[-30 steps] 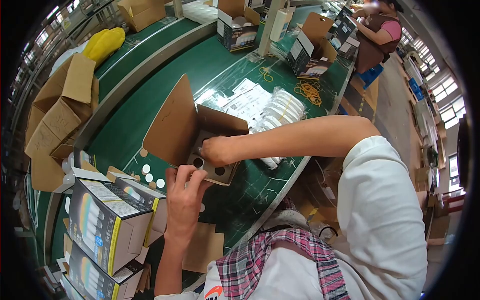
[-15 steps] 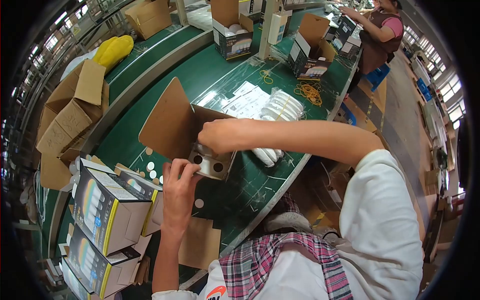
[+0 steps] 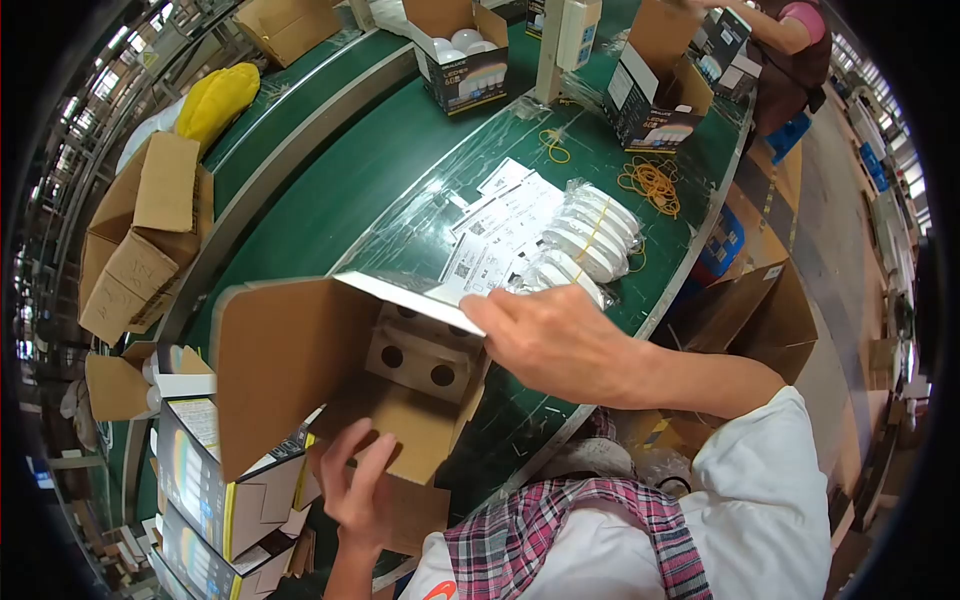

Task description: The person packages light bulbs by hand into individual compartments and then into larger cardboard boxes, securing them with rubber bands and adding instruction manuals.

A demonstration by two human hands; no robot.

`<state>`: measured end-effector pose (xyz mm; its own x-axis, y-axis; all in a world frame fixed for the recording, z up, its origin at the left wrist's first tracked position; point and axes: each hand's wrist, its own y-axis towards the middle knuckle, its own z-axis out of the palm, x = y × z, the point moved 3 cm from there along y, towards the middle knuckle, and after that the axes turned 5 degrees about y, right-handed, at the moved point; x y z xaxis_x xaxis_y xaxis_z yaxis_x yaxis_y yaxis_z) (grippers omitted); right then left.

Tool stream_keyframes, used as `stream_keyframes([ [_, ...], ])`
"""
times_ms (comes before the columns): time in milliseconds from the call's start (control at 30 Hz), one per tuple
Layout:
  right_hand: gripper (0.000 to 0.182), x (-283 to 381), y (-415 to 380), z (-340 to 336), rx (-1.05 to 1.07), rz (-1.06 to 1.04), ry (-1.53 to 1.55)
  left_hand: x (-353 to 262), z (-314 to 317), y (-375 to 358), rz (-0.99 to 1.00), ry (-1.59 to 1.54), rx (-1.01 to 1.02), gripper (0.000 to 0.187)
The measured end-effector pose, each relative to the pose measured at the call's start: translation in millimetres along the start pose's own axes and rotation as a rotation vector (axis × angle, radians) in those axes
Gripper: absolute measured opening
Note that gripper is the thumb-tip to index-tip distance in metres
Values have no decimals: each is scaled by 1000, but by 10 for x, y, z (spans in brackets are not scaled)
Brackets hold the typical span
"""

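An open cardboard box [image 3: 290,350] is tilted in front of me, its large flap standing out to the left. Inside it sits a cardboard insert [image 3: 420,362] with round dark holes. My right hand [image 3: 550,335] pinches the box's upper right edge. At the lower edge is my left hand [image 3: 355,475], its fingers curled against the box. Beyond the box, printed sheets [image 3: 500,225] lie on the green table beside plastic-wrapped white discs [image 3: 590,235].
Printed boxes [image 3: 205,480] are stacked at the lower left, with an open carton [image 3: 150,235] above them. Two open printed boxes [image 3: 465,75] [image 3: 655,95] and yellow bands [image 3: 652,185] are farther back. A co-worker [image 3: 790,60] is at the upper right.
The box has been lifted and tipped, bringing its inside into fuller view. My right hand has left the interior for the upper right edge. My left hand has moved down.
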<state>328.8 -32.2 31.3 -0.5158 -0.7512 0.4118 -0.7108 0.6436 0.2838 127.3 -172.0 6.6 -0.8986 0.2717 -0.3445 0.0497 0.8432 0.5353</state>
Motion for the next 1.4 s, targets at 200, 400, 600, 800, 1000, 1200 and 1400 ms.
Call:
stream_keyframes([
  [200,9,-280,-79,-1244,-374,5,-29,-374,-520,289,196,-125,-381,32],
  [400,20,-1316,-1203,-2203,-498,587,384,-454,-557,375,110,42,-201,11],
  [600,22,-2606,-2189,-2259,-581,833,316,-523,-502,305,99,-11,-117,15],
  [800,27,-3906,-2593,-2220,-615,969,52,-457,-868,296,-9,207,-213,23],
  [1000,68,-6189,-3421,-1935,-197,587,-733,-607,-1391,216,4,251,-309,25],
  [1200,36,-4268,-2092,-2392,-891,305,-785,-573,-2470,-239,-13,530,-464,20],
  [1400,23,-1717,653,-1300,-577,141,155,1376,-3454,164,-596,130,-138,22],
])
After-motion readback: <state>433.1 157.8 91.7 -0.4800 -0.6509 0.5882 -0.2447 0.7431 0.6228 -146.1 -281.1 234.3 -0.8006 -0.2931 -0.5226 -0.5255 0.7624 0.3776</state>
